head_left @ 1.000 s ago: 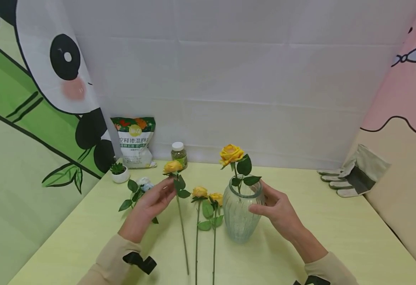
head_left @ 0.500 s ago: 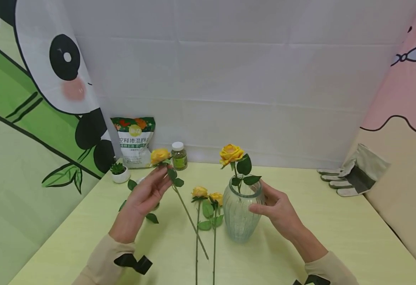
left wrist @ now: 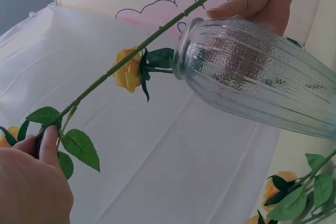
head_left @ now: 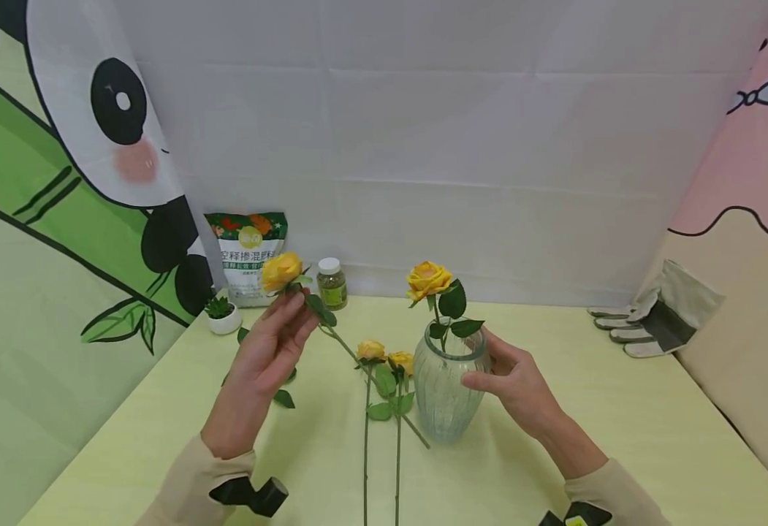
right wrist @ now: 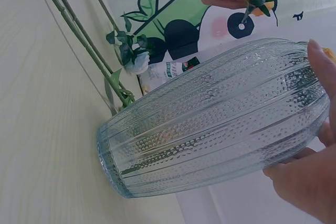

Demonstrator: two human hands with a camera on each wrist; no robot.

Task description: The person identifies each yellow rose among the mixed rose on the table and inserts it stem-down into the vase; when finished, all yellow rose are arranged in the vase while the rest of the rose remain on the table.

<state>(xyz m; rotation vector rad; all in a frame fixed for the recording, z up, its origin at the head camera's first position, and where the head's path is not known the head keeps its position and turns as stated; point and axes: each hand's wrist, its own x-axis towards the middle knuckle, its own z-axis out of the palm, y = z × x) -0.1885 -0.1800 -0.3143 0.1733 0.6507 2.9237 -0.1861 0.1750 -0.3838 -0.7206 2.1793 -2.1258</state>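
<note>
My left hand (head_left: 268, 358) pinches a yellow rose (head_left: 281, 272) just under its bloom. The rose's stem (left wrist: 157, 32) slants down to the right, its tip near the vase's lower left side in the head view. With thumb and fingers, my right hand (head_left: 522, 391) grips the upper right side of a ribbed clear glass vase (head_left: 446, 394). One yellow rose with dark leaves (head_left: 430, 280) stands in the vase, its bloom above the rim. Between my hands, two more yellow roses lie on the table, a left one (head_left: 370, 351) and a right one (head_left: 402, 361).
A printed bag (head_left: 248, 256), a white-lidded jar (head_left: 332, 285) and a small potted succulent (head_left: 223, 319) stand at the back left. A pale blue flower (right wrist: 137, 62) lies behind my left hand. Gloves (head_left: 660, 310) lie at the back right edge.
My left hand has moved left and slightly up with the rose. Its stem has swung from nearly upright to a slant, its tip shifting right toward the vase. My right hand stays on the vase.
</note>
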